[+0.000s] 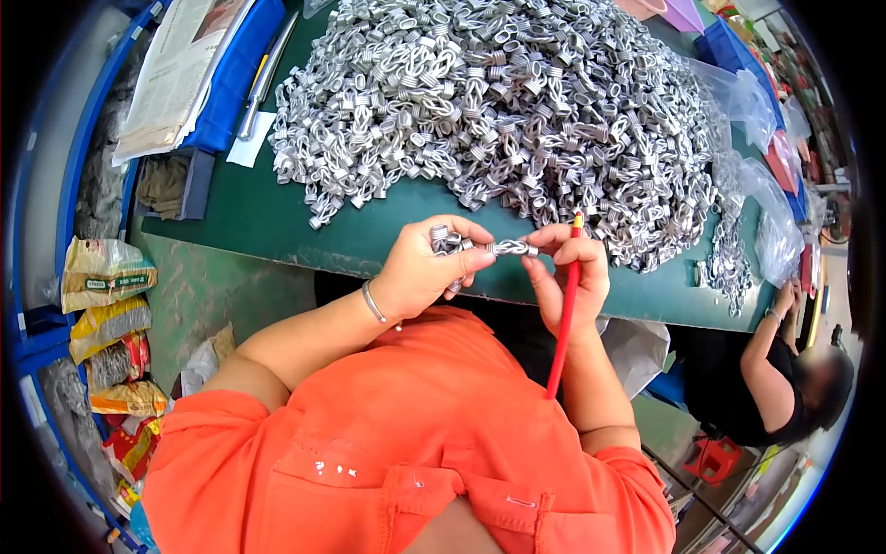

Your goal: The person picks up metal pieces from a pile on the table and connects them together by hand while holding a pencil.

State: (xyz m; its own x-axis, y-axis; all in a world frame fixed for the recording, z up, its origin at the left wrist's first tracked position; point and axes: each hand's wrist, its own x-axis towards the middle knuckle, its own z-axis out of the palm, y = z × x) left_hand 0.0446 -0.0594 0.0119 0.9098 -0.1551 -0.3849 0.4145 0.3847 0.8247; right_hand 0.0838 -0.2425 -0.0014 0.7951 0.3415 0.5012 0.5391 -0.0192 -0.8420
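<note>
Between my two hands, in front of my chest, is a small silver metal link piece. My left hand is closed on its left end and also holds more metal pieces against the palm. Thumb and fingertips of my right hand pinch the piece's right end. A red pen-like tool with a yellow tip rests in my right hand, its tip pointing away from me. Just beyond my hands, a large heap of silver metal pieces covers much of the green table.
Newspapers lie on a blue bin at the back left, beside a metal tool. Plastic bags are at the right. A co-worker in black sits at the right. Packed bags stand at left.
</note>
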